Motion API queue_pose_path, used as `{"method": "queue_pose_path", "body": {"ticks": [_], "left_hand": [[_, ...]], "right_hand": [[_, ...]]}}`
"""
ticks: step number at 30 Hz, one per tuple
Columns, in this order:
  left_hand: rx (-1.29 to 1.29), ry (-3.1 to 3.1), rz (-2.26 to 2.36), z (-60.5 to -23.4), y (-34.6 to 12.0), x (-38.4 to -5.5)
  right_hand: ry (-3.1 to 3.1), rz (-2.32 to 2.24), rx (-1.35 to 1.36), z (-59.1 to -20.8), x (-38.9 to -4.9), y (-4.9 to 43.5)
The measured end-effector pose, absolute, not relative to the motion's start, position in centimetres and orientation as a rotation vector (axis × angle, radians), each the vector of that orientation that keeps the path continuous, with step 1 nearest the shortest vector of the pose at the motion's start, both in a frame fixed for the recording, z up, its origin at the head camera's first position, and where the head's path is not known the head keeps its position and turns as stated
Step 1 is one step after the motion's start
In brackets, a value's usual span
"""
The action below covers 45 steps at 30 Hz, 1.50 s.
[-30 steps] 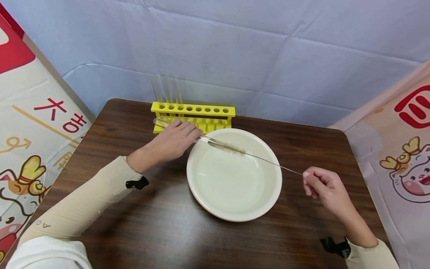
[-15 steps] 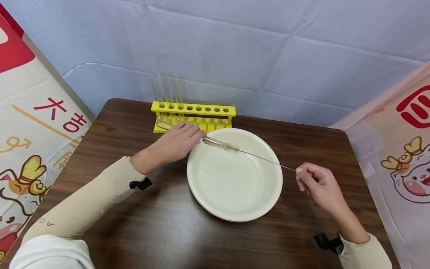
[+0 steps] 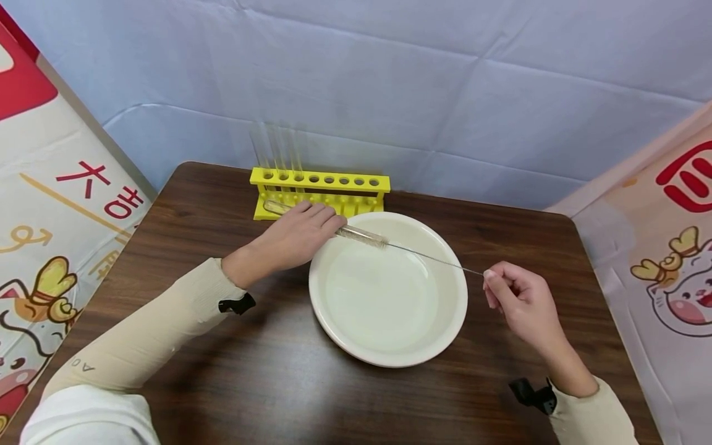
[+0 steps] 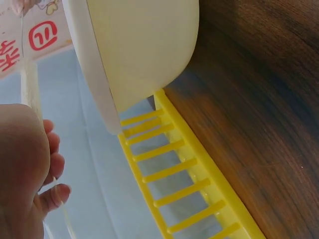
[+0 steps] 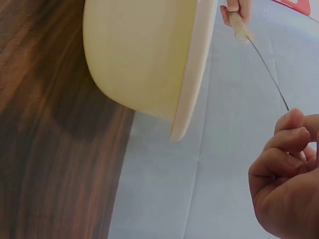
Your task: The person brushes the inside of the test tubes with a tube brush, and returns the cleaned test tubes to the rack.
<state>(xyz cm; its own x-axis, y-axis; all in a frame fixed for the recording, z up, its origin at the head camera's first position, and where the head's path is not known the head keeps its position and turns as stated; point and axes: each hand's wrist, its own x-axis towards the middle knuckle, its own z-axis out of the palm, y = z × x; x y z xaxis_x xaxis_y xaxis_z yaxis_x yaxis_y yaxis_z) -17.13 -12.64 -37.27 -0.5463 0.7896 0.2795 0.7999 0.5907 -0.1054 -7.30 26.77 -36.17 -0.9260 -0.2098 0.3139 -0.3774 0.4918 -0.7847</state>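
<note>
My left hand point(image 3: 300, 238) grips a clear glass test tube point(image 3: 276, 207) that lies slantwise, its rounded end to the left and its mouth over the white basin point(image 3: 384, 357). A test tube brush point(image 3: 364, 237) with pale bristles sits mostly inside the tube, a tuft showing at the mouth. Its thin twisted wire point(image 5: 271, 77) runs right and down to my right hand point(image 3: 523, 303), which pinches it between thumb and fingers beyond the basin's right rim. In the left wrist view my left fingers point(image 4: 55, 164) curl round the tube.
Behind the basin stands a yellow test tube rack point(image 3: 319, 179) with several holes. Three clear test tubes point(image 3: 280, 148) stand in its left end. The basin holds what looks like water. All rest on a dark wooden table point(image 3: 334, 405) against a pale cloth backdrop point(image 3: 367, 80).
My right hand has moved left with the wire, and the bristles have gone deeper into the test tube. My left hand has shifted slightly right with the tube.
</note>
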Motion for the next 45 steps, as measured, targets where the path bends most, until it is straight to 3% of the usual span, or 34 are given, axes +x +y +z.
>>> {"method": "queue_pose_path", "body": {"ticks": [39,45], "left_hand": [[-1.408,-2.44,-0.004,-36.7,-8.6,-16.3],[-1.402,-2.403,-0.02,-37.0,-8.6,-16.4]], "right_hand": [[-2.591,1.331,0.62,-36.7,-9.1,21.4],[-2.643,1.535,0.566,-36.5,-9.1,21.2]]}}
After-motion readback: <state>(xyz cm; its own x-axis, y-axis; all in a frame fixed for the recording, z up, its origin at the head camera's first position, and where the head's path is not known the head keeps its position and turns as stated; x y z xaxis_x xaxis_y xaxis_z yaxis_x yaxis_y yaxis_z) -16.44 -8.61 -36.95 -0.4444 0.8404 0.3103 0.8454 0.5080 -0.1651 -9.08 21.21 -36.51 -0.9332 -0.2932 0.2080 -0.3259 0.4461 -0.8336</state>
